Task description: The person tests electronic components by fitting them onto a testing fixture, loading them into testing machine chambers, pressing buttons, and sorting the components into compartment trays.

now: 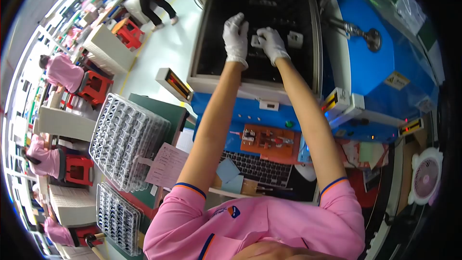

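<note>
Both of my hands wear white gloves and reach over a black panel [216, 65] in a grey metal frame. My left hand [235, 39] is on the panel's left part, its fingers curled and pressed together; whatever is in them, if anything, is hidden. My right hand [272, 45] is bent over a small white block [255, 42], thumb and fingers closed at its edge. To the right of that hand a second white block [295, 39] with a dark opening lies on the panel. Small pale marks or parts show near the panel's far side, too small to name.
Blue machine housing [370, 62] with a metal clamp handle [371, 38] stands right. Below the panel are an orange fixture [269, 140] and a keyboard [257, 167]. Clear plastic trays [127, 139] are stacked left, beside a pink paper sheet [167, 165]. A fan [426, 176] stands right; co-workers sit far left.
</note>
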Demonstrator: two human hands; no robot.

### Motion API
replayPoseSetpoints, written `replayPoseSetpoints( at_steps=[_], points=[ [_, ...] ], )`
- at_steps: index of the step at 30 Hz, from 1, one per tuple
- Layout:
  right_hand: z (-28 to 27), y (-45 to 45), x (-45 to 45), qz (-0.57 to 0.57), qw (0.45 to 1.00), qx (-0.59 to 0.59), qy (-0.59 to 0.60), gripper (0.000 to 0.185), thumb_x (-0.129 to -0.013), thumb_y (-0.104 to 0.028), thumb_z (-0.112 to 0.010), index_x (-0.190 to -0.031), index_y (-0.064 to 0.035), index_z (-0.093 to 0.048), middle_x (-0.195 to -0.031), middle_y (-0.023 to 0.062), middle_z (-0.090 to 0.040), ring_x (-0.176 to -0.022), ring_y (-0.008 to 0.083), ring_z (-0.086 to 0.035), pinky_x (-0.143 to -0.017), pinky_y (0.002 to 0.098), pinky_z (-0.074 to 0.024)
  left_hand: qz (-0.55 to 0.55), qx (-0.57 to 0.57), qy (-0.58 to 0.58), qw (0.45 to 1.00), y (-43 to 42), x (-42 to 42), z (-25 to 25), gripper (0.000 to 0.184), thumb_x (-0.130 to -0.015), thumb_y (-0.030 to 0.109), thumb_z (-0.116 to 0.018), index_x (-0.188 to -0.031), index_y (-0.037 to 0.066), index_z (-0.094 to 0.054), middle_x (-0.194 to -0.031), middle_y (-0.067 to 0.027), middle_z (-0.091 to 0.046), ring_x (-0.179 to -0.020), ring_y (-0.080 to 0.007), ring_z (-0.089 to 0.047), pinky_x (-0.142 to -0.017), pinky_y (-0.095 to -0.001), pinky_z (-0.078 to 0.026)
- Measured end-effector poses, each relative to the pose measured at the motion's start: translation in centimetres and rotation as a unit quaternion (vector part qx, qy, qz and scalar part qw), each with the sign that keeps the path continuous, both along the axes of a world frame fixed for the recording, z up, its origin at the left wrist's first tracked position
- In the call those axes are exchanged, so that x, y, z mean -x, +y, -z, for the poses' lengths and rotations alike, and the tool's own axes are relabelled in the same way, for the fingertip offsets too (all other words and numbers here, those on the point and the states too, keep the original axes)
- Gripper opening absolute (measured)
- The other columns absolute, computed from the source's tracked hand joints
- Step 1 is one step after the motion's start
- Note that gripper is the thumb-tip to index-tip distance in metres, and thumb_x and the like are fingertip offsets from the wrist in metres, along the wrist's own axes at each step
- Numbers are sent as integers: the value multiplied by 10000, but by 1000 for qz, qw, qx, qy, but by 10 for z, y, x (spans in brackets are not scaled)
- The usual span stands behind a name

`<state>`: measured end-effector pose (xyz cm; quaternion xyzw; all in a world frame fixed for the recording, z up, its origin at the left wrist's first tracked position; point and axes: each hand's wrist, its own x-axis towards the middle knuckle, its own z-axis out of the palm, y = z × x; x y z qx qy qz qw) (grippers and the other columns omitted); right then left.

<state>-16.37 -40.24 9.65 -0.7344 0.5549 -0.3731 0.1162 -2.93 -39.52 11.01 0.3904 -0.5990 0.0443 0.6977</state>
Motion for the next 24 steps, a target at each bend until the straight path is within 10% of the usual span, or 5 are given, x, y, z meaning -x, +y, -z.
replayPoseSetpoints(
  at_steps=[9,12,16,24],
  points=[
    [-21,49,-9,52,990,18,126,377,-950,-216,-570,-1315,-121,-566,-1357,146,-513,-1237,363,-495,-1073,478,-374,34,-18,61,997,62,7,-37,224,-858,44,-711,-1080,50,-682,-1047,-94,-677,-908,-216,-669,-895,-342,-532],
    [-40,126,15,-23,976,215,-30,502,-996,-217,-511,-1467,-88,-398,-1411,196,-478,-1294,358,-465,-1101,467,-338,3,19,-25,1000,155,1,-21,169,-868,31,-685,-1033,50,-656,-970,-78,-694,-869,-228,-668,-1170,-514,-244],
    [22,240,68,-59,961,271,-10,267,-890,-95,-652,-1151,-66,-605,-942,121,-632,-897,332,-590,-841,446,-441,16,-267,-53,962,256,-13,64,120,-882,180,-707,-997,145,-706,-954,6,-685,-813,-138,-656,-1161,-610,-37],
    [66,259,119,-119,976,136,125,240,-776,-120,-746,-941,-95,-574,-862,96,-604,-856,324,-572,-789,436,-445,64,-353,-115,926,269,-23,91,118,-884,266,-701,-958,175,-707,-934,22,-660,-895,-158,-644,-1106,-716,33]
  ],
)
